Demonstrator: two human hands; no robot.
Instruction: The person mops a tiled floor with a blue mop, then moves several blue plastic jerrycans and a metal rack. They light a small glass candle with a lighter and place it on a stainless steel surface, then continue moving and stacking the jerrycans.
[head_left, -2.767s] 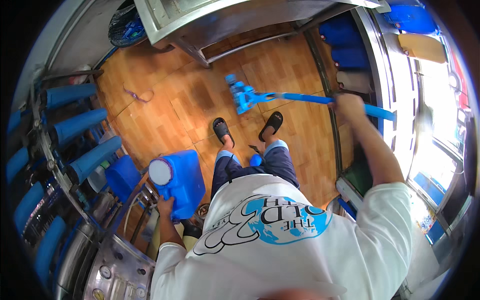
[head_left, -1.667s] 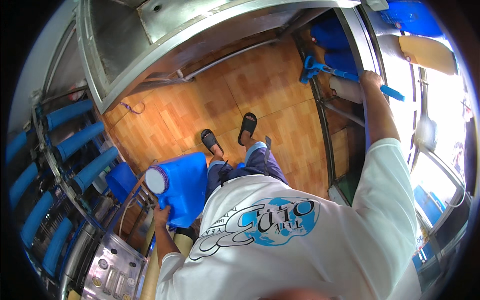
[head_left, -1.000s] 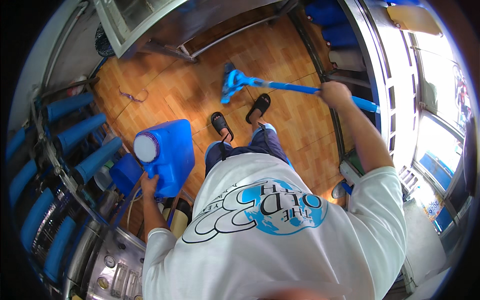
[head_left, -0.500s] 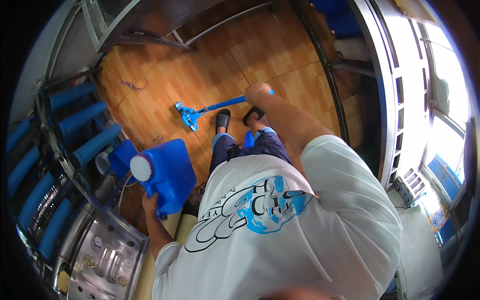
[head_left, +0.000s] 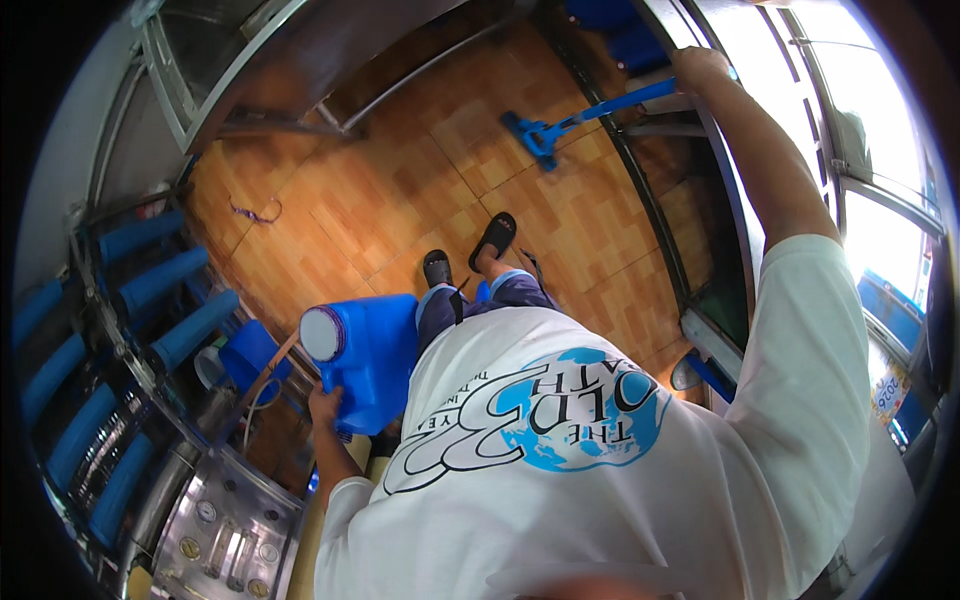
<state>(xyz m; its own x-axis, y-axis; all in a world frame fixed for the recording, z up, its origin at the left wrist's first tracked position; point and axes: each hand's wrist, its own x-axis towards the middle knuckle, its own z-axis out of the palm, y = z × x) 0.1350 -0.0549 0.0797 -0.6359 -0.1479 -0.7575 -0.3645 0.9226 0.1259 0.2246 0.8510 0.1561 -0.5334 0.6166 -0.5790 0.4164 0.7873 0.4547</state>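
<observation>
In my left hand (head_left: 325,403), fingers wrapped round its handle, is a large blue plastic jug (head_left: 382,360) with a white round cap facing up. It hangs beside my left hip. My right hand (head_left: 702,68) is stretched far to the upper right, closed round the end of a blue mop (head_left: 625,101). The mop's blue head (head_left: 535,139) is over the wood-look tile floor (head_left: 345,205), close to the dark floor edge on the right; I cannot tell if it touches.
Blue cylinders on a metal frame (head_left: 190,330) line the left, with a blue bucket (head_left: 256,352) and a steel gauge panel (head_left: 222,535) below. A purple cord (head_left: 257,213) lies on the floor. A metal stand (head_left: 345,125) rises at the top; a metal-framed unit edges the right.
My right hand has swung up and right, carrying the mop from left of my feet to the far right. The jug stays in my left hand, slightly shifted in view. My feet have shifted.
</observation>
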